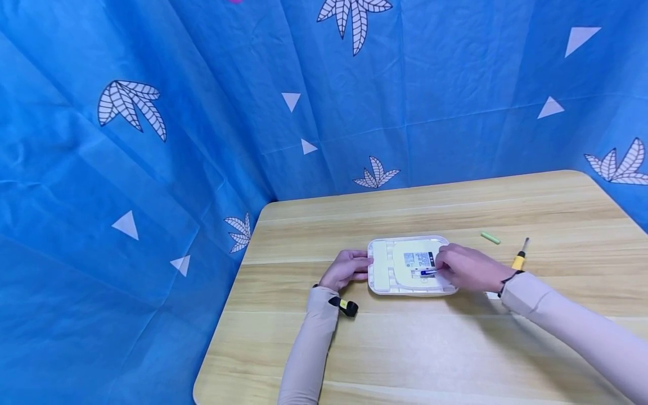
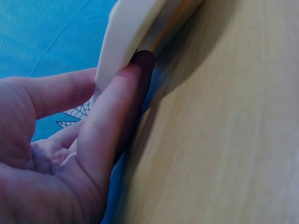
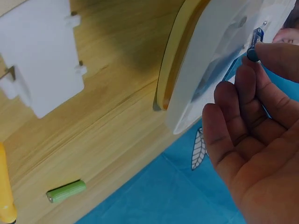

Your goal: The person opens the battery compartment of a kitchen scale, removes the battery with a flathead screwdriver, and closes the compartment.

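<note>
A white square device [image 1: 390,270] lies face down on the wooden table [image 1: 405,349], its labelled underside up. My left hand [image 1: 356,269] grips its left edge; in the left wrist view the thumb lies on the device [image 2: 126,32] and the fingers [image 2: 112,116] run along its rim. My right hand [image 1: 448,265] hovers over the middle of the underside and pinches a small blue battery [image 1: 427,272] between thumb and fingertips. In the right wrist view the battery [image 3: 255,42] sits right against the device [image 3: 210,60].
A green battery [image 1: 490,238] and a yellow-handled screwdriver [image 1: 520,256] lie on the table to the right of the device. A loose white cover plate [image 3: 42,60] lies near my right wrist. Blue patterned cloth [image 1: 152,169] hangs behind and to the left.
</note>
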The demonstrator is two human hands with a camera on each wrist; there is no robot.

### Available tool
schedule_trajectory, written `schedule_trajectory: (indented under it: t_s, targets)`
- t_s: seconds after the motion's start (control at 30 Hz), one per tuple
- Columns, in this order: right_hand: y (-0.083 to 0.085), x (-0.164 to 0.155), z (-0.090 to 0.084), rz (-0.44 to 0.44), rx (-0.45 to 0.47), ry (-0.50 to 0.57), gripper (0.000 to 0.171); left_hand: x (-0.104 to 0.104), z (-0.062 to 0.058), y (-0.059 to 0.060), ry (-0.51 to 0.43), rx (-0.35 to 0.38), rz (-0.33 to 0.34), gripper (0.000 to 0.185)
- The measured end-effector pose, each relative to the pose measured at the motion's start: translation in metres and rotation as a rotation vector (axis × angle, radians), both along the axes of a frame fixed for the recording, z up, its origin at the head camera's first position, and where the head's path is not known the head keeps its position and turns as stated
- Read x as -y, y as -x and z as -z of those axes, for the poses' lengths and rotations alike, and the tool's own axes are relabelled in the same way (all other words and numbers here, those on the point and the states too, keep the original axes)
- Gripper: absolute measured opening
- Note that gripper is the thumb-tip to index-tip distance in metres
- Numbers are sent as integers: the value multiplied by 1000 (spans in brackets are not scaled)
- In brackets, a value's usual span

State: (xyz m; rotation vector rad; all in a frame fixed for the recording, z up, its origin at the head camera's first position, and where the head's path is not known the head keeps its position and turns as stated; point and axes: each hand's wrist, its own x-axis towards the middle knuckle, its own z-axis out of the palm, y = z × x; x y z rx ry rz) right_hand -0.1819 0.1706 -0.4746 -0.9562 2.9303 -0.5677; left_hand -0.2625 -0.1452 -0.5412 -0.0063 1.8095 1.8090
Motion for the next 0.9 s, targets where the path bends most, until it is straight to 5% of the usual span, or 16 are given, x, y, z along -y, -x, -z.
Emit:
schedule_trajectory:
  t_s: [0.9]
  targets:
    - [0, -55, -21, 129, 50, -36, 8, -3, -11, -14, -7, 20, -9, 43]
